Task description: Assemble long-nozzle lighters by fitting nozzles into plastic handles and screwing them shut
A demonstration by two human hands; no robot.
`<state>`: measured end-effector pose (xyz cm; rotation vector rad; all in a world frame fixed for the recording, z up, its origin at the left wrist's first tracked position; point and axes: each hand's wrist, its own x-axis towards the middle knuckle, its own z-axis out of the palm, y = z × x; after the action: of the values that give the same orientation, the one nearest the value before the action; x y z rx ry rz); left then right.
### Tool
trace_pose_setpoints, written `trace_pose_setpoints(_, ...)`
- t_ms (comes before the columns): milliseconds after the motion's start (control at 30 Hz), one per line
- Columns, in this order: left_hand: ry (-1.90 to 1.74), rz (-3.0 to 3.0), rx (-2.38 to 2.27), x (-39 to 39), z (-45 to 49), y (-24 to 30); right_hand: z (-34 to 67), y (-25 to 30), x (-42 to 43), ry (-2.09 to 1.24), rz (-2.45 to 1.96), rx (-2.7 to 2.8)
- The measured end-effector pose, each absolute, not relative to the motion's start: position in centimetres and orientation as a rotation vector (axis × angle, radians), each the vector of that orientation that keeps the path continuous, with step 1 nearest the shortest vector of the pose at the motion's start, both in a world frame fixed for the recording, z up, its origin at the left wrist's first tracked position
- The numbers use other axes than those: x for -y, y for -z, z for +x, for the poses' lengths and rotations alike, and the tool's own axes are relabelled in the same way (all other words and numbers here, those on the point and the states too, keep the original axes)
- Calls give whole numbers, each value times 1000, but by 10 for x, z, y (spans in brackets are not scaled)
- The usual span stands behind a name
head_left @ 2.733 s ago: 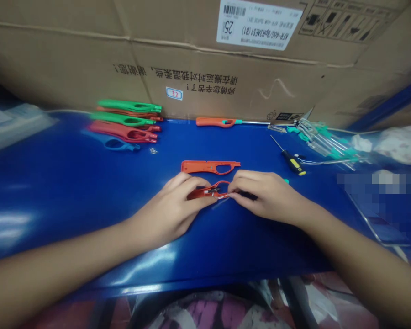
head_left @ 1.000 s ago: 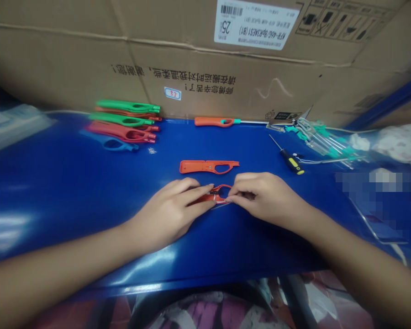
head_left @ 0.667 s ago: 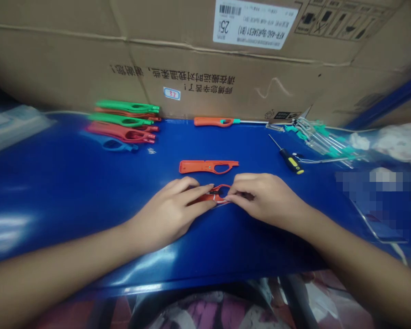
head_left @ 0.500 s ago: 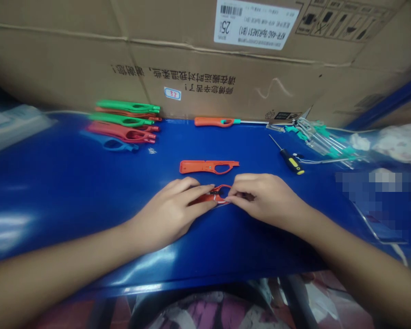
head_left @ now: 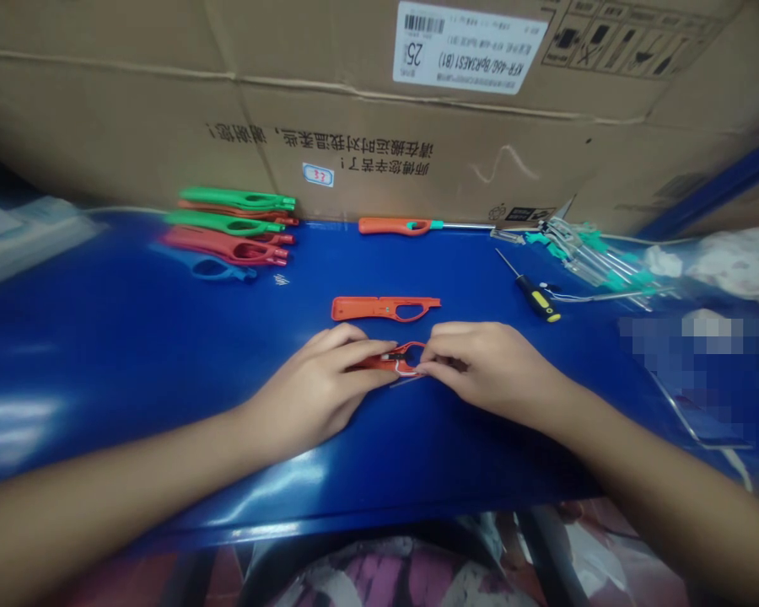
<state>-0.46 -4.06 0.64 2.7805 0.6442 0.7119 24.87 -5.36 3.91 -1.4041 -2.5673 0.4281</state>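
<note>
My left hand (head_left: 325,384) is closed on an orange lighter handle half (head_left: 406,364), its fingers over the left part of the shell. The shell lies open side up on the table, and a black part and a thin white wire show inside it. At the shell's right end, my right hand (head_left: 481,362) is closed in a pinch by the finger loop; what sits between its fingertips is hidden. Just beyond both hands lies a second orange handle half (head_left: 385,308), apart from them.
Green, red and blue handle shells (head_left: 228,240) are stacked at the left, with small screws (head_left: 281,280) beside them. An orange long-nosed lighter (head_left: 392,226) lies by the cardboard box (head_left: 164,126). To the right are a screwdriver (head_left: 537,301) and several metal tubes with teal parts (head_left: 598,257).
My hands keep nearly the same place and grip on the orange half shell. A little more of the black part shows beside my left fingers.
</note>
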Motion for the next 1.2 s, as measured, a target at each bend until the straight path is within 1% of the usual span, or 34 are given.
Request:
trace_pose_setpoints(167,-711,2640,-692,41,-2,-5,249,-40,54,-405,-1389,2577)
trace_pose_setpoints(367,-698,2607,-708,40,-1,-6,249,-37,53,-401,-1344,2545)
trace_pose_setpoints(467,-728,2627,-717,37,-4,-4,252,-38,49,-413,-1278,2395)
trace_pose_setpoints(567,-716,2686,-727,35,-7,-2,262,-42,40,-307,-1298,2193)
trace_pose_setpoints(733,-695,2815,-701,36,-10,-5,298,-46,17,64,-1627,1993)
trace_pose_setpoints(800,-679,2844,-697,37,-11,-6,316,-48,8,138,-1787,1932)
trace_pose_setpoints(1000,-593,2886,-684,37,-12,-8,365,-57,-10,236,-2292,1691)
trace_pose_setpoints(1200,-604,2870,-691,33,-15,-6,396,-46,-20,204,-2543,1568)
